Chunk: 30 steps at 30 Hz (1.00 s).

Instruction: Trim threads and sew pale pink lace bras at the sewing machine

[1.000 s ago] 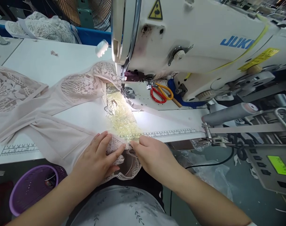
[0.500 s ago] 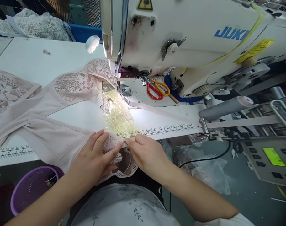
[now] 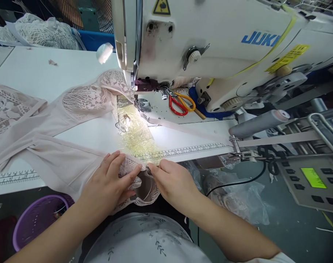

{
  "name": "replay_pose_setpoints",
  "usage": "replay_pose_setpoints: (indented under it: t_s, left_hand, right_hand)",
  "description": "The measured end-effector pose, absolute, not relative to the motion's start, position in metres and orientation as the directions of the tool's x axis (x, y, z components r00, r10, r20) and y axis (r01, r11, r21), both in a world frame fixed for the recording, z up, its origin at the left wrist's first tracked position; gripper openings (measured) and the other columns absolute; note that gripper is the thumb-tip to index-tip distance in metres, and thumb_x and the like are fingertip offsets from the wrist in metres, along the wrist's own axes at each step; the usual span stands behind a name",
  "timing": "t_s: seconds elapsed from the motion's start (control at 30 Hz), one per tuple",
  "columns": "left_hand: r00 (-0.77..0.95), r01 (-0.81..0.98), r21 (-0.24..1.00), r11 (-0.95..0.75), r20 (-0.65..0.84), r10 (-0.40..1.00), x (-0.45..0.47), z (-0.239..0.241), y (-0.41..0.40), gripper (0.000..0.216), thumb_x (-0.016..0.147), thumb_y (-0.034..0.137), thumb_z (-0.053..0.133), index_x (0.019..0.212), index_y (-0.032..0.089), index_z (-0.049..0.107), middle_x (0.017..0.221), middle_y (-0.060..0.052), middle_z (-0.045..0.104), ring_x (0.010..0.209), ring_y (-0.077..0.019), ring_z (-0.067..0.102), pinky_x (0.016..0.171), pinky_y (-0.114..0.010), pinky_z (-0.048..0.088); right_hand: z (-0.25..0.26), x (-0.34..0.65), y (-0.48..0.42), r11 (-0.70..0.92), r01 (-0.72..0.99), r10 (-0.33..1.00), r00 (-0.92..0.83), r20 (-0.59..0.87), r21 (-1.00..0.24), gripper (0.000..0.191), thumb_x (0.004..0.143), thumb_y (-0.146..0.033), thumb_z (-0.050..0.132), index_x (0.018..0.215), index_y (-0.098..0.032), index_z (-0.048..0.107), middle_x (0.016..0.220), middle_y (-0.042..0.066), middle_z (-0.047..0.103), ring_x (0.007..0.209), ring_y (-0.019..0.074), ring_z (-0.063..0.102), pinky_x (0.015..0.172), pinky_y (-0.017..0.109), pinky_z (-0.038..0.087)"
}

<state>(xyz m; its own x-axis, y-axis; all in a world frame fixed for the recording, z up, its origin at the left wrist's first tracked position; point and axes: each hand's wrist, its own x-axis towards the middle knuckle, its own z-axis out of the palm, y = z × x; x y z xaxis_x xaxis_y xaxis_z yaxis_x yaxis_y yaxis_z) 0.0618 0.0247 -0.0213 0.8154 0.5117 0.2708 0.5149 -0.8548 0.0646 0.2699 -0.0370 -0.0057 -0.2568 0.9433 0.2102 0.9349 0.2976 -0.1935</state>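
A pale pink lace bra (image 3: 70, 160) hangs over the table's front edge, its lower cup folded open toward my lap. My left hand (image 3: 107, 182) lies on this part, thumb and forefinger closed on the lace edge. Just to its right, my right hand (image 3: 173, 179) is closed in a pinch beside the same edge. A tiny dark tip shows at its fingertips; what it belongs to is hidden. Another lace cup (image 3: 85, 98) of the pale pink fabric reaches up to the needle area of the sewing machine (image 3: 210, 44).
Red and orange-handled scissors (image 3: 181, 104) lie on the machine bed. A printed ruler (image 3: 183, 151) runs along the front edge. At right are a grey roller (image 3: 259, 122) and a control panel (image 3: 313, 179). A purple basket (image 3: 26, 223) stands below left; white lace pieces (image 3: 46, 33) are piled behind.
My right fingertips have shifted slightly right, leaving a small gap from the left ones. The left hand keeps its hold on the bra. The whole view has moved a little.
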Motion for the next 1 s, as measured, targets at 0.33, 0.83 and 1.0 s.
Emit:
replay_pose_setpoints:
  t_s: [0.33, 0.83, 1.0]
  left_hand:
    - [0.800, 0.544, 0.024, -0.838, 0.285, 0.528, 0.063, -0.022, 0.020, 0.049, 0.076, 0.043, 0.066, 0.122, 0.029, 0.058, 0.124, -0.015, 0.051, 0.122, -0.0388, 0.045, 0.099, -0.057, 0.039]
    - [0.520, 0.632, 0.241, -0.736, 0.573, 0.634, 0.036, -0.036, 0.009, 0.028, 0.087, 0.014, 0.040, 0.107, 0.010, 0.059, 0.112, -0.016, 0.055, 0.110, -0.0238, 0.052, 0.092, -0.037, 0.051]
    - [0.482, 0.657, 0.173, -0.733, 0.652, 0.585, 0.026, -0.045, 0.014, 0.027, 0.085, 0.002, 0.041, 0.103, 0.006, 0.060, 0.103, -0.015, 0.062, 0.105, -0.0251, 0.055, 0.094, -0.041, 0.050]
  right_hand:
    - [0.004, 0.278, -0.042, 0.345, 0.880, 0.905, -0.220, 0.365, -0.326, 0.032, 0.090, -0.011, 0.036, 0.116, -0.012, 0.055, 0.068, 0.003, 0.053, 0.060, 0.0159, 0.047, 0.052, 0.025, 0.034]
    - [0.017, 0.202, 0.049, 0.602, 0.753, 0.795, -0.595, 0.116, -0.266, 0.010, 0.087, -0.018, 0.055, 0.089, -0.016, 0.065, 0.086, 0.004, 0.065, 0.081, 0.0153, 0.058, 0.068, 0.024, 0.042]
    - [0.012, 0.202, 0.045, 0.535, 0.829, 0.844, -0.531, 0.069, -0.160, 0.015, 0.087, -0.014, 0.051, 0.079, -0.015, 0.064, 0.078, 0.005, 0.061, 0.075, 0.0169, 0.056, 0.061, 0.025, 0.037]
